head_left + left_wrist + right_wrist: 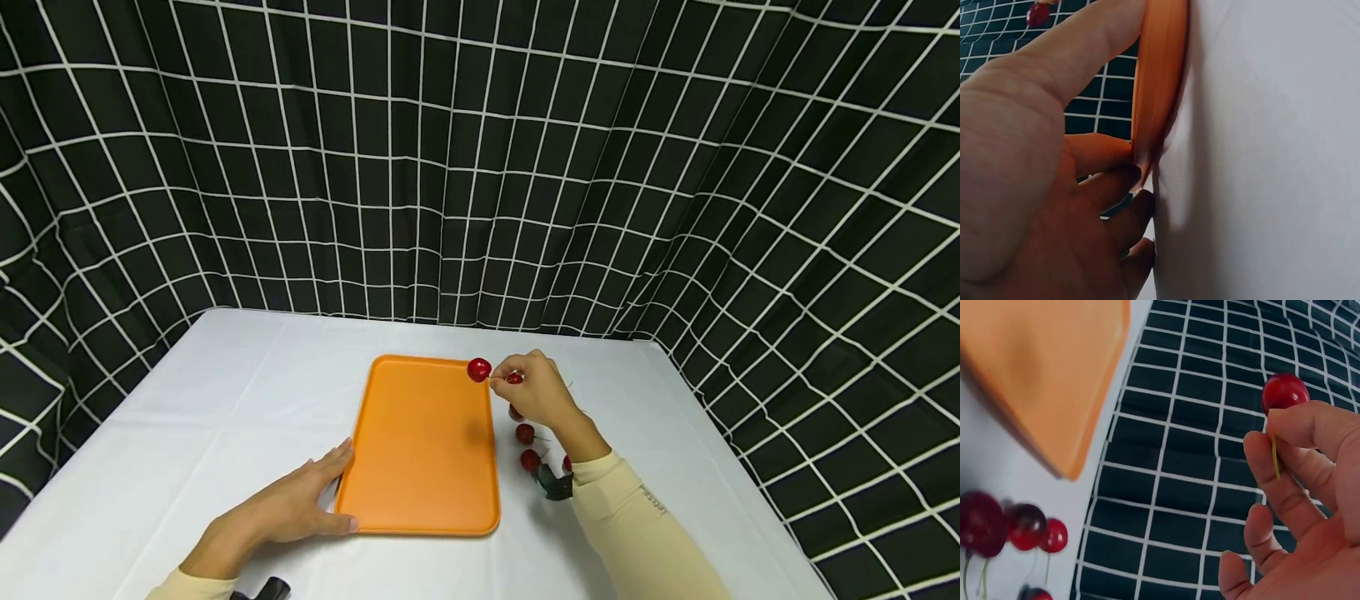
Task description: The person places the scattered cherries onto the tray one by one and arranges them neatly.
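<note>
My right hand pinches a red cherry by its green stem between thumb and fingertips, raised near the far right corner of an orange tray. In the right wrist view the same cherry sits just above the thumb tip, its stem hanging down past the fingers. At the tray's near left corner rests my left hand, fingers along the left side and thumb against the near edge. The left wrist view has the thumb and fingertips touching the tray's rim.
Several more cherries with stems lie on the white tabletop right of the tray, partly hidden by the right hand and wrist strap. A black curtain with white grid lines surrounds the table's back and sides.
</note>
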Demonstrator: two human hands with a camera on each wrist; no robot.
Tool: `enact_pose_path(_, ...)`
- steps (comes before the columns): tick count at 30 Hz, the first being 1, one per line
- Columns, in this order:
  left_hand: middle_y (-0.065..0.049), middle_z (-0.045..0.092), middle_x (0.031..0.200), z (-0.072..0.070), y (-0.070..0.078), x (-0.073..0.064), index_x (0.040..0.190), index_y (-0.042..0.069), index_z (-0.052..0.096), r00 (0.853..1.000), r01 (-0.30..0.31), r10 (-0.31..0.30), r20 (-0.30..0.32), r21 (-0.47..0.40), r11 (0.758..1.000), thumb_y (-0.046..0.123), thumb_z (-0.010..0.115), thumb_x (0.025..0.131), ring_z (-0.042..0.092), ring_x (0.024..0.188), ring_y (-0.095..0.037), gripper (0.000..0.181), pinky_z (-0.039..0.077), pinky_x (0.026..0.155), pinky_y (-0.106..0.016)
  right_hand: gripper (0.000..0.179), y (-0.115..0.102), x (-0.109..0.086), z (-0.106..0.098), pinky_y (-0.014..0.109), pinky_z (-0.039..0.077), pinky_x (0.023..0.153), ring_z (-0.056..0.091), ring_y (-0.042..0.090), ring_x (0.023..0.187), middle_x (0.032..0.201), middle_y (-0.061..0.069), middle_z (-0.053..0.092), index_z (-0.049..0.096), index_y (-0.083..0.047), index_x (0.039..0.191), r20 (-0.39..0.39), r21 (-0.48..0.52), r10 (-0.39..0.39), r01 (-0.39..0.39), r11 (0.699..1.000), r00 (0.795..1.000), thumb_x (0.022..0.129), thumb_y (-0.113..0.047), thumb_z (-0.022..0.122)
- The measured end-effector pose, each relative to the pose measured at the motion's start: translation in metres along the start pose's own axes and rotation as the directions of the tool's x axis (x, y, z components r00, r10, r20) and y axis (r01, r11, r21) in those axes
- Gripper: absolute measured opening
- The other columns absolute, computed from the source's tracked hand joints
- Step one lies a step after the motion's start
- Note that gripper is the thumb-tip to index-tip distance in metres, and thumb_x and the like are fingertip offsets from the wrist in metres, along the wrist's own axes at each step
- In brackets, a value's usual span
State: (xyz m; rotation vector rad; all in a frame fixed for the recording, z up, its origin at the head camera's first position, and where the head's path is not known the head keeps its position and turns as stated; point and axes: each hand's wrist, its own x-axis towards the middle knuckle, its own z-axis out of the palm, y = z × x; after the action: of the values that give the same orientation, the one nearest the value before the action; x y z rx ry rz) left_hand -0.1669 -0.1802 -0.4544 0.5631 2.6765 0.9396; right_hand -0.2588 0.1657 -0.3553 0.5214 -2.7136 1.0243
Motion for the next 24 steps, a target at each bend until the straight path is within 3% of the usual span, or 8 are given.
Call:
enact_pose_path(2, -0.011, 0.014, 0.159, 0.001, -0.001, -0.001, 0.150, -0.001, 0.030, 1.000, 0.012, -0.012, 0.004, -0.001, 1.000, 0.058, 0.076, 0.073, 0.015, 0.138, -0.048, 0.107, 0.012, 0.111, -0.059, 0.010, -0.001, 0.006, 0.007, 0.035, 0.044, 0.064, 0.052, 0.021, 0.077, 0.082, 0.007, 0.058, 0.073, -0.017, 0.076, 0.017, 0.004, -0.007, 0.007, 1.000, 1.000, 0.085, -0.015, 0.071)
enact_pose_path(7, -0.009, 0.013, 0.159, 0.000, -0.002, -0.001, 0.150, 0.002, 0.030, 1.000, 0.016, -0.016, -0.003, -0.011, 1.000, 0.058, 0.077, 0.072, 0.014, 0.137, -0.051, 0.107, 0.013, 0.110, -0.061, 0.010, -0.001, 0.022, 0.024, 0.037, 0.045, 0.075, 0.052, 0.026, 0.089, 0.080, -0.007, 0.065, 0.074, -0.018, 0.075, 0.019, -0.005, -0.030, 0.030, 1.000, 0.999, 0.084, -0.015, 0.073)
enact_pose_path(13, -0.008, 0.014, 0.159, 0.002, -0.001, 0.003, 0.151, 0.003, 0.030, 1.000, 0.021, -0.021, 0.004, -0.023, 1.000, 0.058, 0.077, 0.072, 0.014, 0.138, -0.050, 0.107, 0.012, 0.111, -0.060, 0.010, 0.000, 0.041, 0.036, 0.041, 0.046, 0.084, 0.054, 0.029, 0.095, 0.080, -0.006, 0.064, 0.074, -0.016, 0.076, 0.051, 0.004, -0.017, 0.017, 1.000, 0.999, 0.085, -0.015, 0.072)
enact_pose_path(20, -0.005, 0.013, 0.159, 0.001, 0.000, -0.001, 0.152, 0.007, 0.030, 0.998, 0.063, -0.063, 0.009, -0.021, 0.998, 0.061, 0.076, 0.070, 0.013, 0.137, -0.052, 0.108, 0.012, 0.109, -0.063, 0.011, -0.006, 0.066, 0.053, 0.031, 0.042, 0.058, 0.049, 0.018, 0.070, 0.073, -0.008, 0.063, 0.073, -0.016, 0.074, 0.066, -0.035, -0.045, 0.047, 0.998, 0.997, 0.085, -0.015, 0.070)
enact_pose_path(24, -0.006, 0.013, 0.159, 0.000, 0.000, -0.002, 0.152, 0.007, 0.029, 0.998, 0.061, -0.061, 0.003, -0.019, 0.998, 0.060, 0.076, 0.071, 0.013, 0.136, -0.053, 0.108, 0.012, 0.109, -0.063, 0.011, -0.008, 0.079, 0.066, 0.029, 0.041, 0.057, 0.048, 0.017, 0.068, 0.073, -0.008, 0.062, 0.072, -0.017, 0.075, 0.099, -0.058, -0.028, 0.034, 0.998, 0.995, 0.085, -0.017, 0.070)
